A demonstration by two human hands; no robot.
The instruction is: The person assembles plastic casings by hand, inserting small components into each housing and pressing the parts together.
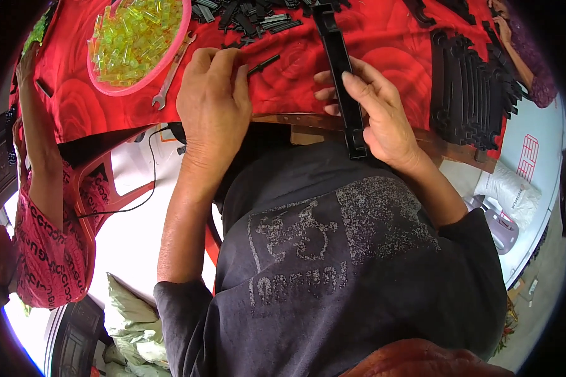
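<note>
Gripping black bar (338, 60); basket (185, 25) holds yellow pieces (132, 41)

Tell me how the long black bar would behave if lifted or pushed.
The long black bar is probably stiff: held partway along by the right grip, it shows no evident sag. It seems fairly light, since only one grip holds it. Pushed across the red cloth, it would likely slide rather than roll, as its sides look flat.

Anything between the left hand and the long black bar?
Only a small black rod, right at the left hand, on the side facing the long black bar in the right hand. Nothing else visible blocks the gap.
</note>
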